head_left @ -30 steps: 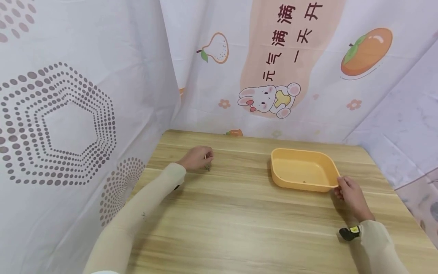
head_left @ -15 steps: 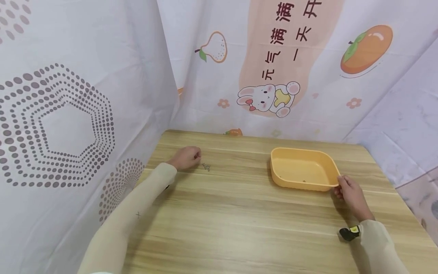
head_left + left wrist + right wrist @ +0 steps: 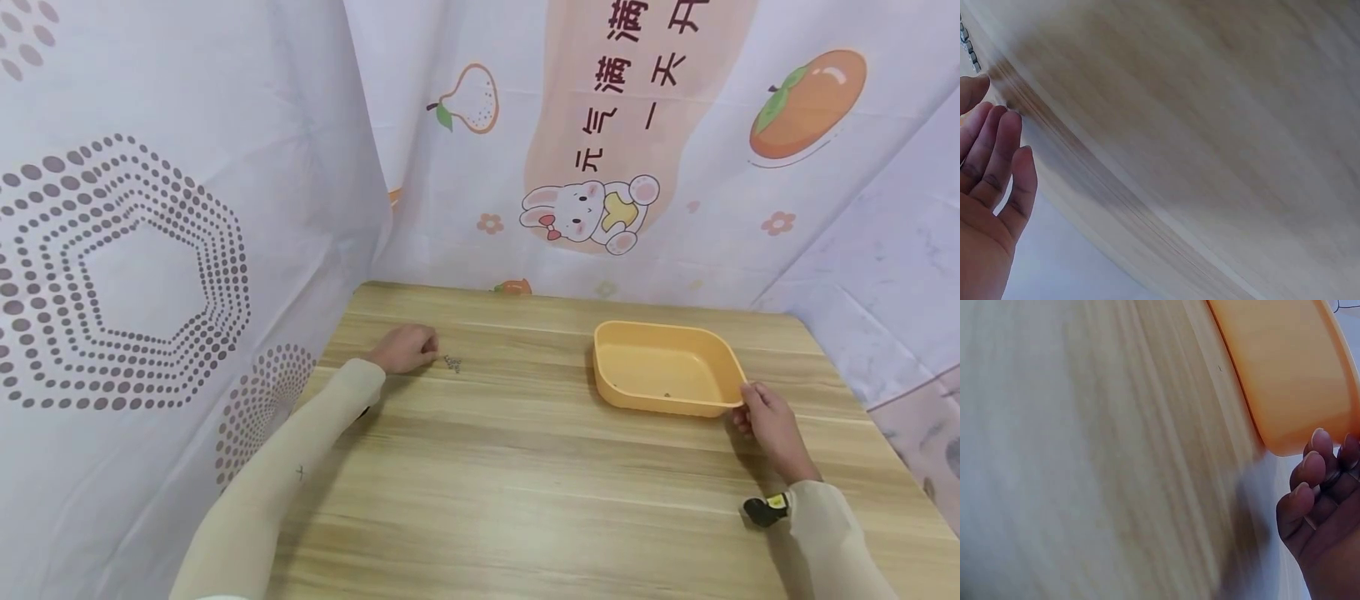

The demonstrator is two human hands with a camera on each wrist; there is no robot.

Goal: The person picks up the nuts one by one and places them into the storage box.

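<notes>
Yellow plastic makes up the tray [image 3: 667,408], at the right of the worktop [image 3: 525,492], its near right corner pinched by the right hand [image 3: 771,427]; neither has moved since a second ago. The change is at the left hand [image 3: 406,348]: it then covered part of the metal bits [image 3: 452,363], and now it sits back to their left, leaving the small cluster in plain sight just beside its fingertips. The left wrist view shows its fingers loosely bent, with a narrow gap to the thumb and nothing visible in between. Two dark specks [image 3: 667,395] lie on the tray's floor, as before, too small to name.

The worktop is pale wood-grain with long streaks and a soft shine near the front. White cloth hangs around it: dotted hexagons [image 3: 150,279] on the left, a rabbit [image 3: 588,217], an orange fruit [image 3: 808,104] and Chinese characters [image 3: 612,75] at the back, sideways. Both sleeves [image 3: 281,479] are cream, and a black device [image 3: 763,512] with a yellow label shows at the right wrist.
</notes>
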